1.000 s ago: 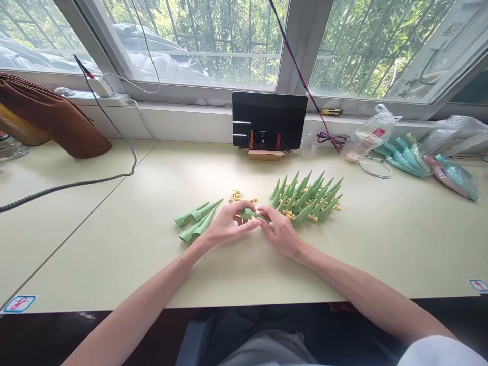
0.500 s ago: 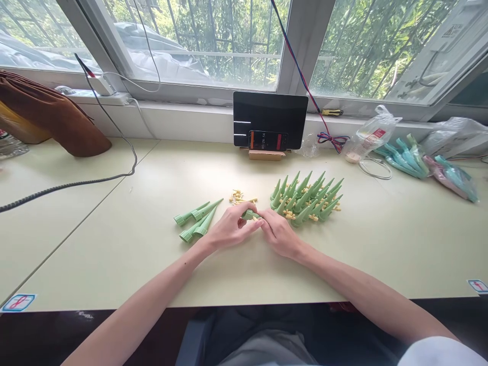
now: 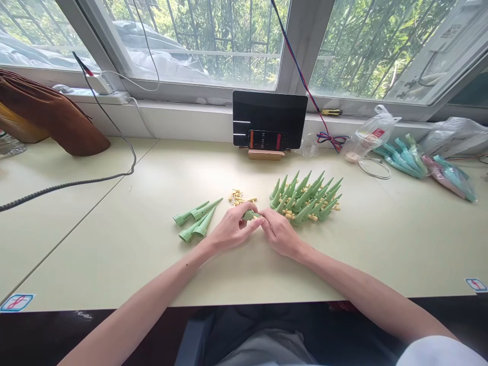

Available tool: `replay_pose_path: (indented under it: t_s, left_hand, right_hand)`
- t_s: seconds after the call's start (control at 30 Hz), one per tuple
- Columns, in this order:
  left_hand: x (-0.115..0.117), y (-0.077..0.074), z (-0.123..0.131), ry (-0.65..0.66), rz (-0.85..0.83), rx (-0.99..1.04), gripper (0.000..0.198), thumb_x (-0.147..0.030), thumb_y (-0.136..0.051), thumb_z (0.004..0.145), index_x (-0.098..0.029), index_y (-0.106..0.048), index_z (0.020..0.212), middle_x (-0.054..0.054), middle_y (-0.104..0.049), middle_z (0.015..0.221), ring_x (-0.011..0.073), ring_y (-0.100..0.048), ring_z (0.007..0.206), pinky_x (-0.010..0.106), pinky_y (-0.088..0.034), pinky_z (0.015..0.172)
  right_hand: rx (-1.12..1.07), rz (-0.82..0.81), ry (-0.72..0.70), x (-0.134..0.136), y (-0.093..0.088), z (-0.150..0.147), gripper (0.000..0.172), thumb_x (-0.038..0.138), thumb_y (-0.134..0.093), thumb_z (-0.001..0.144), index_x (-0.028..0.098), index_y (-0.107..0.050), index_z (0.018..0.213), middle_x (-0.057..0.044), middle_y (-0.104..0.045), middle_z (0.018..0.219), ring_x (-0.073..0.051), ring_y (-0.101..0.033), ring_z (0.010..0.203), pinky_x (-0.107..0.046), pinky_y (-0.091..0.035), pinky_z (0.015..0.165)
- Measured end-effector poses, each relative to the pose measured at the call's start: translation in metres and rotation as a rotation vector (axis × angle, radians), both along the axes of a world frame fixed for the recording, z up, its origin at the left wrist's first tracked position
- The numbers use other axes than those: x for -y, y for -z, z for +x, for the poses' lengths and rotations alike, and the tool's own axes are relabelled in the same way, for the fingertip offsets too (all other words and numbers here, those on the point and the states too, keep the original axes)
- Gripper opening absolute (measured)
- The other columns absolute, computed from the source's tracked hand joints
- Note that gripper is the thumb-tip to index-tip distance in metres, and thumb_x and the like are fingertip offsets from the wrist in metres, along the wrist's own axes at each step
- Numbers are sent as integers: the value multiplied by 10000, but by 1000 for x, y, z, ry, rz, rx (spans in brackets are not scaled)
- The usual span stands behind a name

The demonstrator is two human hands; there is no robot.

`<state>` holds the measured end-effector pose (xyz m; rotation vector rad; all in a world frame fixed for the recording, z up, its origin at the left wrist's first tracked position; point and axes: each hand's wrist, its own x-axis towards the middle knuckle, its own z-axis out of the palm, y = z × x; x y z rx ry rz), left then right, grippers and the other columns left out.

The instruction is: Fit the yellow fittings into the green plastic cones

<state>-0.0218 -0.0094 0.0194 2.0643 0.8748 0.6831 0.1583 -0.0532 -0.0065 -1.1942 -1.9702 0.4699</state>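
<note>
My left hand (image 3: pixel 231 227) and my right hand (image 3: pixel 280 231) meet at the middle of the table, both pinched on one green plastic cone (image 3: pixel 250 215) held between them. A few loose green cones (image 3: pixel 196 218) lie just left of my left hand. Small yellow pieces (image 3: pixel 240 197) are scattered right behind my fingers. A larger heap of green cones with yellow pieces (image 3: pixel 307 198) lies beside my right hand, to its upper right.
A dark tablet with a phone (image 3: pixel 269 127) leans against the window sill. Bags of teal and pink parts (image 3: pixel 415 155) lie at the far right. A brown bag (image 3: pixel 53 114) and a black cable (image 3: pixel 76 180) are at the left. The pale table (image 3: pixel 114 244) spans the view.
My right hand slid a little left along the cone, so less of the green shows between the hands. The piles have not moved.
</note>
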Motion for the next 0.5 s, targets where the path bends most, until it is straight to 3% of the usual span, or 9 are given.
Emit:
replay_pose_path:
  t_s: [0.5]
  left_hand:
    - [8,-1,6,-91,25,18,333,-489,-485,942,-176,-572,1014,11,-614,886,52,-372,478,209,-333,469]
  right_hand:
    - [-3,-74,41,3,-5,-1,362,371,-284,1050,189,-585,964,-53,-624,811,-185,-579,741,-293,-442,691]
